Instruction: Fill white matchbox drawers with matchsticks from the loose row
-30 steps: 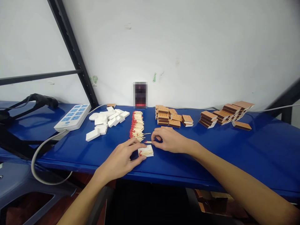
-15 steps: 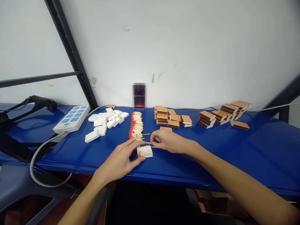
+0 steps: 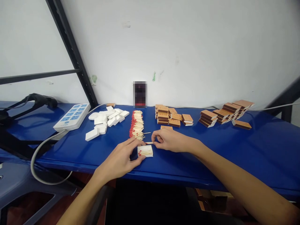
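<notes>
A small white matchbox tray point(image 3: 145, 151) with several red-tipped matches in it lies on the blue table point(image 3: 234, 150). My left hand point(image 3: 122, 157) pinches the tray between thumb and fingers at its left side. Just above the tray's right end, my right hand point(image 3: 170, 140) pinches a single match point(image 3: 148, 143) that lies level. A long row of loose matches point(image 3: 136, 125) sits right behind the tray.
A heap of empty white trays point(image 3: 105, 120) lies to the left, beside a white power strip point(image 3: 72, 117) with its grey cable. Brown matchbox sleeves point(image 3: 168, 116) and stacked finished boxes point(image 3: 225, 114) stand to the right. A black metal frame point(image 3: 70, 53) rises at the back left.
My right hand has kept hold of the match and shifted only slightly over the tray. The left hand and the tray have stayed in place.
</notes>
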